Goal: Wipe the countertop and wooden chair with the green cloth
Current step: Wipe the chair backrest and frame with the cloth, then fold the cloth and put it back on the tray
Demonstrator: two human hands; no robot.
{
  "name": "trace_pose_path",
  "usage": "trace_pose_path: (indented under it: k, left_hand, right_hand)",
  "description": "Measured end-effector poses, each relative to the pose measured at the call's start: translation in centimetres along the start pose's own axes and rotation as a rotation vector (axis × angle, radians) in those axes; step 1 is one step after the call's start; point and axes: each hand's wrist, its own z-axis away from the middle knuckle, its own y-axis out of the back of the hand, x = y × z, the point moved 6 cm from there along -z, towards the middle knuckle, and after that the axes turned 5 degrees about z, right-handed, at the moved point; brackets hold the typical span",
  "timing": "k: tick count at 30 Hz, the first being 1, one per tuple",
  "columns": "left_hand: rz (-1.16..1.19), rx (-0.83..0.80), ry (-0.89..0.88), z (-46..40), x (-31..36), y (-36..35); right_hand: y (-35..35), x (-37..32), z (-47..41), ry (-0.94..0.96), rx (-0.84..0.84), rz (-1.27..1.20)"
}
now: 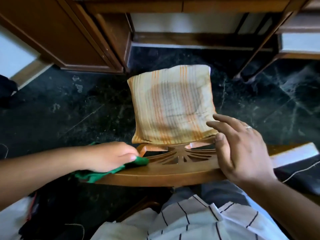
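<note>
Fingers (128,155) of the left hand (107,156) are clamped on the green cloth (107,172), pressing it onto the left end of the wooden chair (164,172) at its curved top rail. Right hand (242,148) rests on the rail's other end, fingers spread, steadying it beside the striped cushion (171,104) on the seat. Judging by this, the chair step is in hand; next calls for dragging the cloth rightward along the rail, then into the carved slats.

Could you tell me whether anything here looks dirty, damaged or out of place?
The striped cushion on the chair has a large greyish ring stain across its middle. The dark floor shows dusty pale smudges. Nothing looks broken.
</note>
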Motion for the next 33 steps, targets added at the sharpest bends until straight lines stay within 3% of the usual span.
trace_pose_path:
  k: [5, 10, 12, 14, 18, 23, 26, 30, 33]
  left_hand:
    - [0.031, 0.181, -0.123, -8.8, 15.7, -3.0]
    - [0.191, 0.269, -0.211, -16.1, 29.1, -2.4]
    - [0.34, 0.248, -0.16, -18.4, 32.7, -1.6]
    - [0.527, 0.22, -0.118, -20.1, 35.9, -0.2]
    - [0.997, 0.098, -0.058, -23.6, 42.9, 2.8]
    - [1.31, 0.005, -0.168, -25.7, 50.8, 4.9]
    - [1.341, 0.127, -0.242, -26.9, 53.4, 6.0]
    - [1.464, 0.069, -0.163, -29.4, 55.3, 5.3]
    - [1.582, 0.11, -0.208, -31.8, 55.9, 6.0]
  right_hand:
    - [2.9, 1.3, 1.2, 0.031, 0.381, -0.511]
    - [9.8, 12.4, 1.4, -0.34, 0.788, -1.136]
    - [13.4, 19.9, 2.9, -0.492, 0.855, -1.195]
    - [15.4, 27.2, 4.2, -0.614, 0.697, -1.092]
    - [16.7, 38.9, 5.3, -0.716, 0.145, -0.953]
    - [18.3, 42.3, 2.4, -0.573, -0.299, -1.251]
    - [20.6, 43.2, -0.1, -0.485, -0.407, -1.314]
    - [22.7, 44.8, -2.8, -0.454, -0.482, -1.29]
    - [25.1, 46.6, -5.1, -0.452, -0.461, -1.257]
